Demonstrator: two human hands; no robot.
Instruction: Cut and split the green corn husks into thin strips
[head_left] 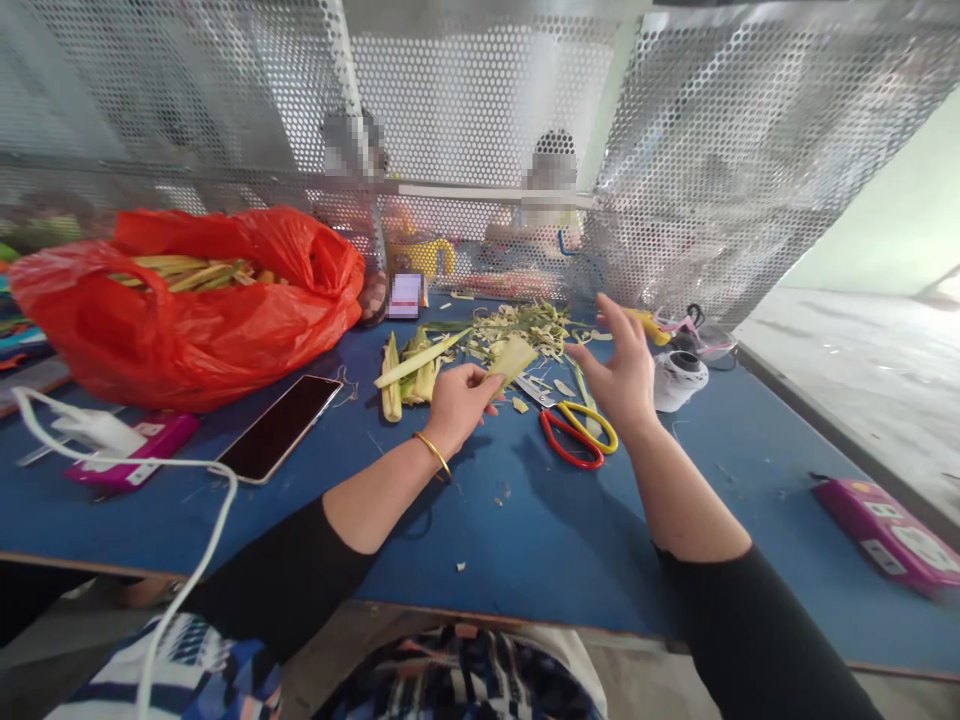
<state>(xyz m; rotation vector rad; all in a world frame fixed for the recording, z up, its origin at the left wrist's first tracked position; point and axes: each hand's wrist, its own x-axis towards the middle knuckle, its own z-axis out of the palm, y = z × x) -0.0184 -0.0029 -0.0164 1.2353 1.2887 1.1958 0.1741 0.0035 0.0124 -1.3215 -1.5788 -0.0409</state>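
Note:
Between its thumb and fingers my left hand (461,402) pinches a pale green, flat leafy strip (513,358), which points up and to the right. My right hand (624,365) is raised to the right of the strip, fingers spread, holding nothing. Below and between the hands lie scissors (574,430) with one red and one yellow handle loop, blades apart from both hands. Left of the strip several pale green stalks (411,370) are stacked on the blue table (465,520). A heap of shredded plant scraps (525,325) lies just beyond my hands.
A red plastic bag (202,335) of stalks stands at the left, near a dark phone (281,428) and a purple power strip (142,450) with a white cable. White tape roll (679,380) sits right; another purple strip (892,535) lies farther right. Perforated metal screen (480,100) closes the back.

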